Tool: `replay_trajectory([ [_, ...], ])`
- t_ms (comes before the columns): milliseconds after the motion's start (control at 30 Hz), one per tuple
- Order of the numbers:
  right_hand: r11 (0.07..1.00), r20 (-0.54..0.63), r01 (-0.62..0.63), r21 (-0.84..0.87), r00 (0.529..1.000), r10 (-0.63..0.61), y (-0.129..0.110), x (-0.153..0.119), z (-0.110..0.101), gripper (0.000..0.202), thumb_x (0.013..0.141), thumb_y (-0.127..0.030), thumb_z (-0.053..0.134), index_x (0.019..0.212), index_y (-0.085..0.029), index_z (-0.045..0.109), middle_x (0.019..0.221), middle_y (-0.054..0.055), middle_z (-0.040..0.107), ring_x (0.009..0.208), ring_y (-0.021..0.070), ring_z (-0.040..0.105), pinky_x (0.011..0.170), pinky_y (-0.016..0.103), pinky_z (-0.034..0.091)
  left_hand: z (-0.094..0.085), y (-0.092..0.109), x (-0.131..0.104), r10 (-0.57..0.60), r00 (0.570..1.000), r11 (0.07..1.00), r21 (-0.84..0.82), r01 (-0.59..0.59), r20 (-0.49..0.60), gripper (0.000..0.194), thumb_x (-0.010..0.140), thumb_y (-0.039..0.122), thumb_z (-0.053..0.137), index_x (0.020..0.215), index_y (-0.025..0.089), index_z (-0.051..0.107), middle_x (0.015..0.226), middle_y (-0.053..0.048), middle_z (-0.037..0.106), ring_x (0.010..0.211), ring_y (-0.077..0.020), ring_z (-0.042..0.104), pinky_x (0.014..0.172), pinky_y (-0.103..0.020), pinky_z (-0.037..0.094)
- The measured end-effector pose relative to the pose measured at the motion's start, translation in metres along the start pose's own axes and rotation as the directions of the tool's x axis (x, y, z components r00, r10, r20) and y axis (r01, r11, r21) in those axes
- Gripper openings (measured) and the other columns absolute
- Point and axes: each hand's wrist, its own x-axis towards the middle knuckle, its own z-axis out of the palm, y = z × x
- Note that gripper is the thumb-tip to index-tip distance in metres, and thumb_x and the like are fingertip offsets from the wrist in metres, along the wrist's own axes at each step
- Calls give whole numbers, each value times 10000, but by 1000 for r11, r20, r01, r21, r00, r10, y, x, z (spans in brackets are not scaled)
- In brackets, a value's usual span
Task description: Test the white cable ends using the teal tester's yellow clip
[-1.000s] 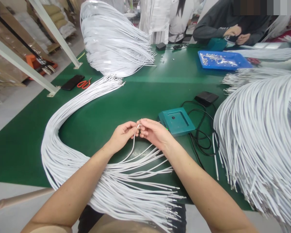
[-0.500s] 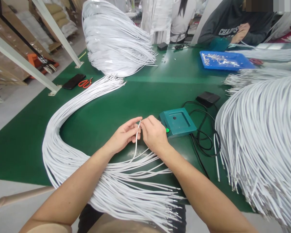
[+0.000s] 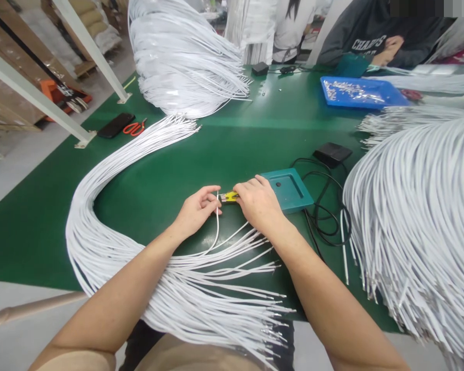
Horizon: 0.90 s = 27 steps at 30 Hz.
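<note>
Your left hand (image 3: pixel 196 210) pinches a white cable (image 3: pixel 217 223), its end crosswise to the yellow tool (image 3: pixel 230 196) your gripping right hand (image 3: pixel 258 202) points leftward.

Pale letters (image 3: pixel 368 43) starting "CHA", dark sweatshirt (image 3: pixel 365 23), rest of word unclear, 2nd line (image 3: pixel 371 56) unreadable

Scissors (image 3: pixel 134 128) on table (image 3: pixel 224 149) — between phone (image 3: pixel 116 125) and cables (image 3: pixel 83 216)

Clothing, beige and black.
Beige top (image 3: pixel 178 358); left sleeve (image 3: pixel 81 361), beige, ending near elbow; black legwear (image 3: pixel 137 344); bare forearms (image 3: pixel 133 291).
</note>
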Motion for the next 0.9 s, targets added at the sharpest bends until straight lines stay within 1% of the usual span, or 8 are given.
replay_trajectory([
  [133,999,5,28,-41,1000,-28,-1,1,0,173,848,-109,474,883,-148,639,883,103,682,883,242,537,981,393,284,-1,-4,1,4,1000,1000,15,-5,28,404,779,251,626,1161,155,538,807,-8,648,679,-135,672,678,-253,485],
  [233,998,24,58,-33,998,-57,0,2,1,222,862,-103,449,905,-146,663,870,97,693,879,238,533,1010,402,261,0,-7,3,-5,999,1000,9,5,32,402,769,243,632,1149,150,537,796,-9,660,676,-136,670,700,-265,495],
  [467,998,89,68,0,994,-67,4,4,0,264,862,-104,455,935,-154,703,828,75,724,843,218,543,1057,395,225,3,-11,5,-22,1000,1000,12,22,-2,389,741,222,657,1108,143,556,750,-3,671,662,-131,655,748,-293,510],
  [633,998,68,55,14,996,-56,5,4,-2,259,885,-139,455,976,-156,698,845,79,726,891,223,555,1076,429,220,5,-11,6,-42,999,998,37,43,-19,402,731,221,673,1109,135,567,722,-4,679,661,-135,659,756,-297,518],
  [733,997,-68,-77,-28,995,75,10,1,-4,311,929,-248,438,1143,-147,640,1094,123,689,1100,266,508,1100,515,151,5,-12,7,-46,999,998,34,46,-18,429,721,228,685,1124,130,574,731,-11,689,654,-136,661,758,-297,525],
  [800,971,-152,-227,-77,965,214,16,-1,-3,380,933,-284,436,1245,-117,572,1291,176,577,1223,317,430,1083,577,138,4,-12,7,-49,999,998,41,50,-15,443,720,232,685,1135,123,572,735,-15,691,654,-136,660,764,-300,526],
  [833,955,-168,-281,-96,950,263,18,-2,-2,405,932,-289,437,1276,-105,545,1349,196,523,1256,337,399,1071,597,145,4,-12,7,-51,999,998,47,52,-12,448,720,233,684,1138,120,570,739,-16,691,655,-137,660,770,-303,525],
  [900,940,-155,-322,-114,940,303,22,-4,2,426,930,-295,442,1302,-103,520,1392,211,474,1286,356,371,1057,611,166,2,-12,7,-59,998,996,60,59,-4,451,719,233,680,1140,116,566,745,-18,688,657,-136,658,779,-308,523],
])
